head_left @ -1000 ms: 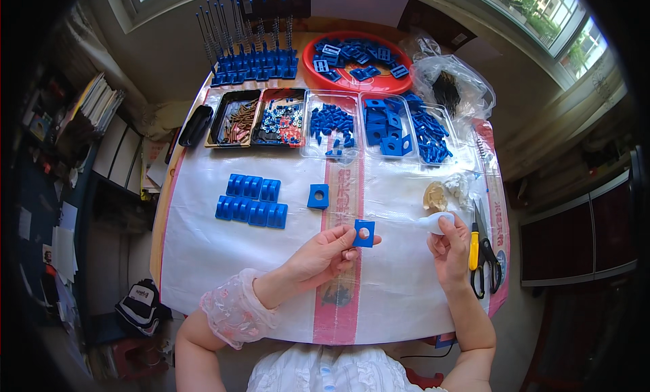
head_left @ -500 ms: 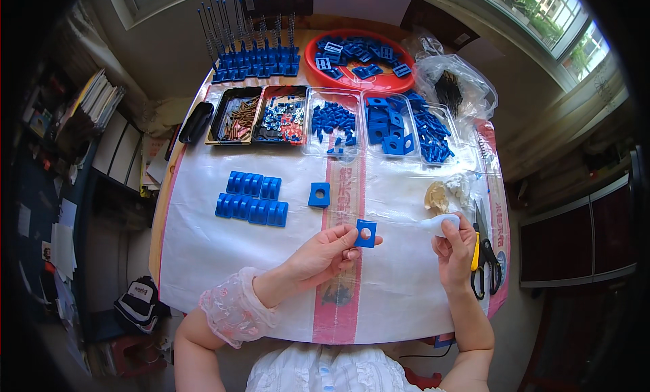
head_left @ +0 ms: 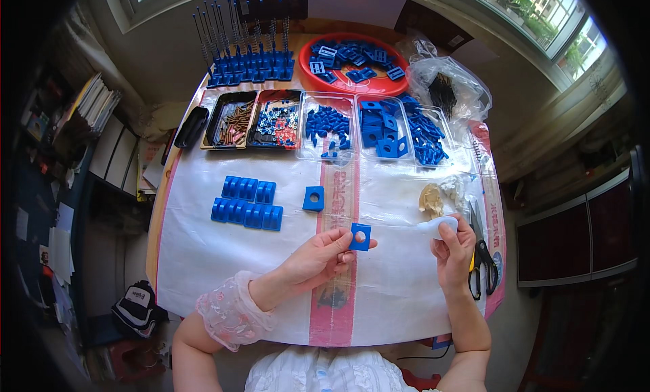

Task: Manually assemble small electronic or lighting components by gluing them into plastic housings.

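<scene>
Between thumb and fingers, my left hand pinches a square blue plastic plate with a round hole in its middle. My right hand is closed around a small whitish squeeze bottle. A thin pale nozzle seems to run from the bottle toward the plate; its tip is hard to make out. Just beyond my left hand, another blue plate with a hole lies on the table, perhaps stacked on a second one. Farther left stand two rows of blue ribbed plastic blocks.
Across the back are trays of brass-coloured pins, small metal nuts and blue parts. Behind them stand spring-topped blue assemblies, a red basin and a plastic bag. Scissors lie beside my right hand.
The whole view has shifted slightly, so everything sits a little lower and more to the left. Both hands keep the same holds over the same part of the table.
</scene>
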Demonstrator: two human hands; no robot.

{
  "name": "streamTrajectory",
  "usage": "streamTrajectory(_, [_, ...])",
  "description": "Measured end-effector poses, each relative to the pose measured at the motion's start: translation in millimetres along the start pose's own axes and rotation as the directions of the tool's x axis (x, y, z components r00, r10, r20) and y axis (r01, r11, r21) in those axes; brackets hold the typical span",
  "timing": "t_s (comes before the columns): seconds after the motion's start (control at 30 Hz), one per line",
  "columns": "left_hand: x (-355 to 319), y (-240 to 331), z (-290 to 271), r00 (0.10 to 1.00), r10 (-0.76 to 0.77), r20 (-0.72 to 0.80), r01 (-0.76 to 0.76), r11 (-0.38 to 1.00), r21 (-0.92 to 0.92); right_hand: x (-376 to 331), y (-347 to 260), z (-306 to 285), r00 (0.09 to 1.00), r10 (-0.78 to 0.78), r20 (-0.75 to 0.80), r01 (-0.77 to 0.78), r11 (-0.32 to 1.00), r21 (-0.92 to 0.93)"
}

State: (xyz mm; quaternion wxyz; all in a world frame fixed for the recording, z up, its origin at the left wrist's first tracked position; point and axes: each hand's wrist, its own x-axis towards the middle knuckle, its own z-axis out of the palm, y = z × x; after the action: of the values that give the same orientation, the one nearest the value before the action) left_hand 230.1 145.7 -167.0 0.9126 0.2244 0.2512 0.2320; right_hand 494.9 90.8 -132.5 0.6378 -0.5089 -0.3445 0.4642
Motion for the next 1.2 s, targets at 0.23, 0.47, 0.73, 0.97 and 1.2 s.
streamTrajectory(0.23, [1.3, -1.4, -1.2, 1.0, -0.004, 0.006, 0.004, 1.0, -0.018, -0.7, -3.3, -1.4, 1.0, -0.021, 0.006, 0.021, 1.0, -0.021])
streamTrajectory(0.47, [0.2, -1.6, -0.9, 1.0, -0.002, 0.005, 0.002, 1.0, -0.008, -0.3, -1.4, 0.7, 1.0, -0.016, 0.009, 0.016, 1.0, -0.012])
streamTrajectory(0.73, [-1.2, 1.2, 2.9, 1.0, -0.02, -0.001, 0.02, 1.0, -0.01, 0.6, 3.2, -1.9, 1.0, -0.004, 0.028, 0.004, 1.0, 0.005])
streamTrajectory(0.97, [-1.5, 1.2, 2.8, 1.0, -0.019, 0.007, 0.019, 1.0, 0.0, 0.8, 3.0, -1.2, 1.0, 0.001, 0.022, -0.001, 1.0, 0.001])
streamTrajectory(1.2, [-1.6, 1.1, 2.5, 1.0, -0.019, 0.013, 0.019, 1.0, -0.01, 0.1, 0.3, -0.7, 0.999, 0.026, 0.022, -0.027, 0.998, 0.053])
